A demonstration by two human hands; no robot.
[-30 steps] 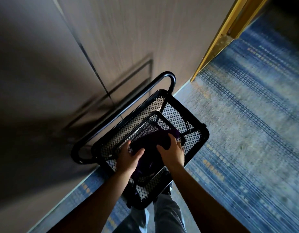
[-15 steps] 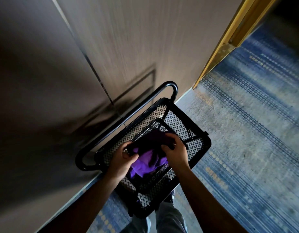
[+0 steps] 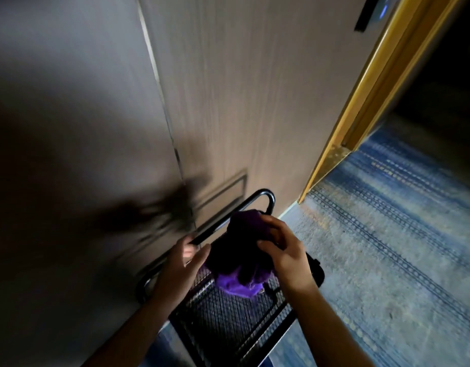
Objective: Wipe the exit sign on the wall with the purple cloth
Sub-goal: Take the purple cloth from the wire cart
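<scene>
The purple cloth [image 3: 239, 282] is bunched up and lifted above a black mesh cart [image 3: 228, 324]. My right hand [image 3: 284, 252] grips it from the top and right. My left hand [image 3: 181, 266] is at its left side with fingers spread, and the thumb touches the cloth. A dim rectangular plate [image 3: 223, 192], probably the exit sign, is set low in the wood-grain wall just behind the cart's handle [image 3: 265, 197]. Its face is blurred and in shadow.
The cart stands against the wall on blue patterned carpet [image 3: 387, 260]. A gold door frame [image 3: 360, 107] runs up the right side with a dark opening beyond it. A small dark panel [image 3: 368, 14] is mounted high on the wall by the frame.
The cloth has come up out of the cart basket with both hands. My left hand has loosened and spread. My view has tilted upward along the wall.
</scene>
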